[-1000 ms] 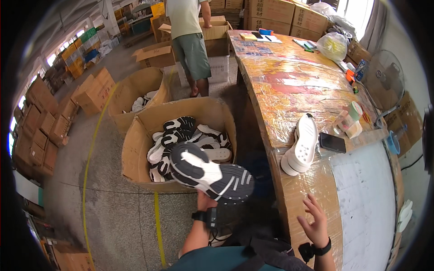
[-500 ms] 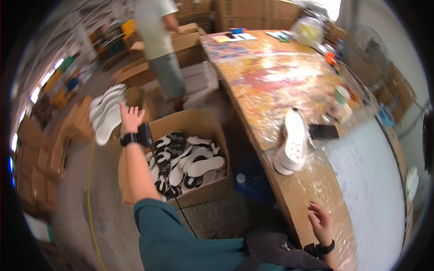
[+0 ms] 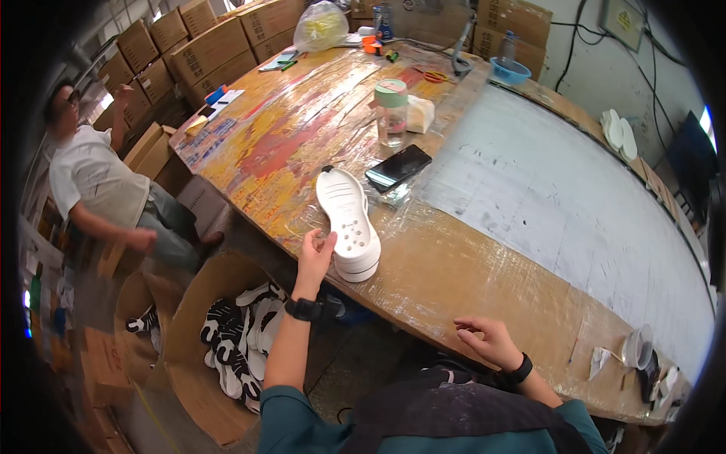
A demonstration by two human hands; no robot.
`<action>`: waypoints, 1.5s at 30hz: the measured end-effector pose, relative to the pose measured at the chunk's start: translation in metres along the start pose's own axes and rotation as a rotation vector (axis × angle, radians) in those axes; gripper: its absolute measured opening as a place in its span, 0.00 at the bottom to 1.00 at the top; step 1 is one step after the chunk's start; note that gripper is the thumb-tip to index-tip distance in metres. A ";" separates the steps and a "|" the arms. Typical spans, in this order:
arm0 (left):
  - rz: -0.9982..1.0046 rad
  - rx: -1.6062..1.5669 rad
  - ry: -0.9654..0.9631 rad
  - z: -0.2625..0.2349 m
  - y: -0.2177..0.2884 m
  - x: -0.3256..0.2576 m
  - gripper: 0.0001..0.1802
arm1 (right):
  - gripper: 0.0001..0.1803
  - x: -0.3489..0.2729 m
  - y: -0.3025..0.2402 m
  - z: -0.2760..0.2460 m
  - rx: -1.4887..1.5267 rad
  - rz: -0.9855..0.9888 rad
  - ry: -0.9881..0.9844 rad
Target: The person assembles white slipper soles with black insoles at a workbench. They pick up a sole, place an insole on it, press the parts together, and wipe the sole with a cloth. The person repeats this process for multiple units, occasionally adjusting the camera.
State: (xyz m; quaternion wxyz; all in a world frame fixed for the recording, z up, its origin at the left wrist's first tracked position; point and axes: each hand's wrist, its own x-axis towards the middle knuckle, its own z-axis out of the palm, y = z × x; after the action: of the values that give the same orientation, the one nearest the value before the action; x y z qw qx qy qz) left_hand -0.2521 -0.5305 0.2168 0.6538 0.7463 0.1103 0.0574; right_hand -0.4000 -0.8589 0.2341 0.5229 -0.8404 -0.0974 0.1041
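A short stack of white shoe soles (image 3: 349,216) lies on the near left edge of the worktable. My left hand (image 3: 314,261) is at the stack's left side, thumb and fingers apart, fingertips at the rim of the soles; it does not visibly hold them. Over the table's front edge, to the right, my right hand (image 3: 485,342) hovers with loosely bent fingers and nothing in it. Below on the left, a cardboard box (image 3: 198,359) holds many white and black-and-white soles (image 3: 240,340).
A phone (image 3: 398,168), a lidded glass jar (image 3: 392,113) and scissors (image 3: 432,76) lie or stand beyond the stack on the worktable (image 3: 272,163). A grey-white board (image 3: 544,189) covers its right side. Another person (image 3: 106,178) stands at the far left, near stacked cartons (image 3: 215,60).
My left hand came from the white soles at the left, over the floor, to the stack on the table. Those soles are out of its grasp. The view turned right.
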 end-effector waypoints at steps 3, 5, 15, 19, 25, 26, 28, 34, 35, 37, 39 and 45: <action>0.019 0.174 -0.083 -0.006 -0.005 0.006 0.32 | 0.14 -0.006 0.004 0.001 0.029 -0.041 0.022; -0.087 -0.017 -0.146 -0.012 0.001 0.008 0.31 | 0.14 -0.007 0.008 0.000 0.041 -0.050 0.030; -0.093 -0.881 -0.313 0.004 0.020 -0.075 0.18 | 0.16 0.018 -0.008 -0.008 0.180 -0.198 -0.061; 0.046 -0.771 -0.311 0.058 0.014 -0.118 0.28 | 0.25 0.035 -0.042 -0.008 0.531 -0.218 -0.097; 0.243 -0.550 -0.361 0.124 0.025 -0.173 0.40 | 0.43 0.030 -0.060 -0.029 0.356 -0.342 -0.029; 0.187 -0.580 -0.408 0.124 0.027 -0.173 0.41 | 0.43 0.023 -0.062 -0.039 0.341 -0.305 -0.114; 0.069 -0.632 -0.495 0.123 0.034 -0.168 0.42 | 0.43 0.008 -0.053 -0.042 0.277 -0.348 -0.189; 0.030 -0.628 -0.515 0.143 0.034 -0.181 0.37 | 0.35 -0.014 -0.042 -0.048 0.216 -0.372 -0.047; 0.017 -0.656 -0.458 0.146 0.033 -0.186 0.35 | 0.34 -0.016 -0.043 -0.048 0.131 -0.331 -0.061; 0.008 -0.709 -0.340 0.155 0.036 -0.194 0.31 | 0.32 -0.018 -0.050 -0.050 -0.042 -0.258 -0.089; 0.028 -0.763 -0.382 0.155 0.033 -0.195 0.27 | 0.29 -0.024 -0.050 -0.045 -0.221 -0.301 0.044; 0.028 -0.526 -0.281 0.162 0.025 -0.204 0.18 | 0.26 -0.029 -0.026 -0.028 -0.785 -0.526 0.437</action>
State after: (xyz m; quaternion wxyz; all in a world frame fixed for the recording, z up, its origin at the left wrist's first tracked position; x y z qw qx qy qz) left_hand -0.4101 -0.7384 0.2312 0.8326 0.5536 -0.0104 -0.0108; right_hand -0.4219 -0.8796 0.2717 0.1850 -0.9224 -0.2254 -0.2532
